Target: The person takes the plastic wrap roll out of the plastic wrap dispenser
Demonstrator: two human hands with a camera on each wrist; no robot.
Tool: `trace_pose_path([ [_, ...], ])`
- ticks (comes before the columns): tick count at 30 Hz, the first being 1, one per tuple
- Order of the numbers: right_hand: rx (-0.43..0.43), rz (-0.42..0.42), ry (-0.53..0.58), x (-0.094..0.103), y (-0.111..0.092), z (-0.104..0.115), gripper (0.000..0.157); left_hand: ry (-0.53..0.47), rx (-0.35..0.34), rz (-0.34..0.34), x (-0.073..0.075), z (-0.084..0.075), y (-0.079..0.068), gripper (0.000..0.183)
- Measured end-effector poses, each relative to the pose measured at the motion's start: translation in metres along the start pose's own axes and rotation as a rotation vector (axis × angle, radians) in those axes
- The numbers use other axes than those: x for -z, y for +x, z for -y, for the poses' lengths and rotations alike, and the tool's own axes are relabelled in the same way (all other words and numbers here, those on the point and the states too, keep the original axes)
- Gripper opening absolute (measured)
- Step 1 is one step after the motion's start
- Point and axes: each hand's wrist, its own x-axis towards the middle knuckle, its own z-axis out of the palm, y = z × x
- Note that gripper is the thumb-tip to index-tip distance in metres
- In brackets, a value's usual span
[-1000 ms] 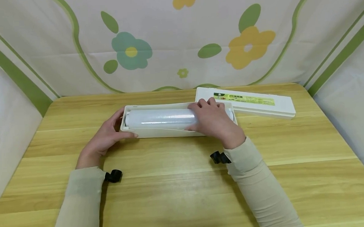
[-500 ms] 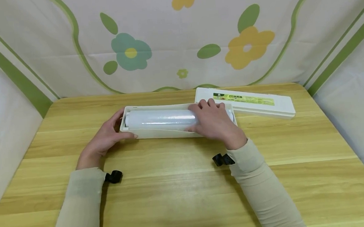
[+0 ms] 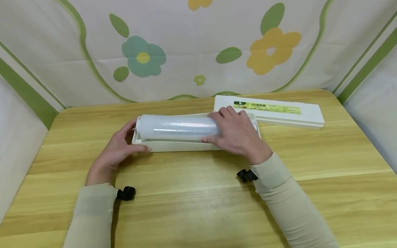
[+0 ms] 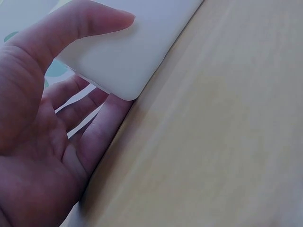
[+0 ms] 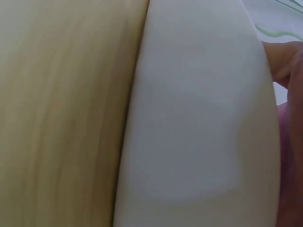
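A long white plastic box (image 3: 172,146) sits open on the table, with a roll of cling film (image 3: 175,126) tilted in it, its left end raised above the rim. My right hand (image 3: 236,133) grips the roll near its right end, thumb in front and fingers over the far side. At the box's left end my left hand (image 3: 117,149) holds the box, thumb on the front wall and fingers behind. The left wrist view shows that thumb (image 4: 104,19) on the box's wall. In the right wrist view the box wall (image 5: 199,118) covers most of the right hand.
A white lid (image 3: 285,113) with a green and yellow label lies behind and to the right, close to the box. The wooden table (image 3: 189,207) ends at a flower-patterned cloth (image 3: 180,38) at the back. Black wrist mounts (image 3: 126,193) hang below the sleeves.
The left end of the cling film roll has risen out of the box, lifted by my right hand, which has shifted slightly right. My left hand has kept its hold on the box.
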Motion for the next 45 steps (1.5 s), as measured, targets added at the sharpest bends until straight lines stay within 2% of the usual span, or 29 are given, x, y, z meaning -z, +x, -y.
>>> trace_pose_path([
  [9, 0.008, -0.027, 0.012, 0.002, -0.001, -0.004, 0.076, 0.005, 0.012, 0.005, -0.001, -0.001, 0.000, 0.106],
  [16, 0.010, -0.037, 0.082, 0.003, -0.002, -0.009, 0.073, -0.025, 0.023, 0.013, -0.002, -0.001, 0.001, 0.104],
  [24, 0.050, -0.171, 0.067, 0.010, -0.003, -0.005, 0.070, -0.043, 0.029, 0.020, -0.001, -0.002, 0.001, 0.105],
  [31, 0.150, -0.354, -0.114, 0.019, -0.007, -0.001, 0.074, -0.028, 0.022, 0.012, -0.001, -0.004, 0.002, 0.106],
  [34, 0.199, -0.416, -0.157, 0.022, -0.011, 0.000, 0.072, -0.033, 0.028, 0.009, -0.001, -0.003, 0.002, 0.106],
  [39, 0.232, -0.446, -0.157, 0.024, -0.017, -0.004, 0.071, -0.059, 0.026, 0.011, -0.001, -0.002, 0.001, 0.104],
  [45, 0.269, -0.460, -0.132, 0.025, -0.027, -0.012, 0.071, -0.038, 0.028, 0.021, -0.001, -0.002, 0.001, 0.101],
])
